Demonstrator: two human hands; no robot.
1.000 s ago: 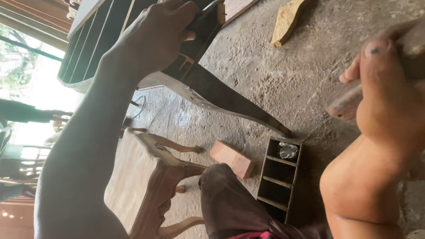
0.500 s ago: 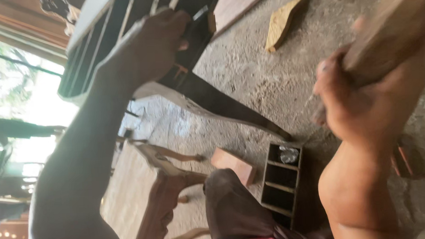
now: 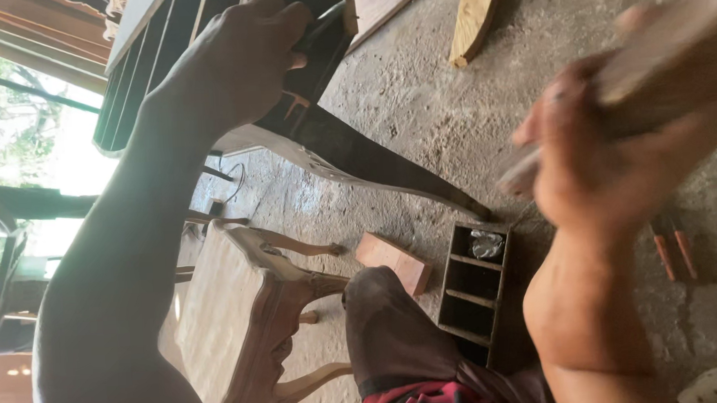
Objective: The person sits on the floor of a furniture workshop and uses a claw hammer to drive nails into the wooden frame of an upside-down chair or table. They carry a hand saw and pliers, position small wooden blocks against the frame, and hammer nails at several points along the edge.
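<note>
Wooden stick (image 3: 661, 55) in right hand (image 3: 610, 164), slanting up-right; left hand (image 3: 237, 61) gripping chair frame (image 3: 322, 138).

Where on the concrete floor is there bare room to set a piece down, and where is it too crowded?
Bare floor lies between the dark curved furniture leg and the pale wood offcut. More shows to the right of the small tools. It is crowded around the compartment box, the reddish block and the unfinished stool.
</note>
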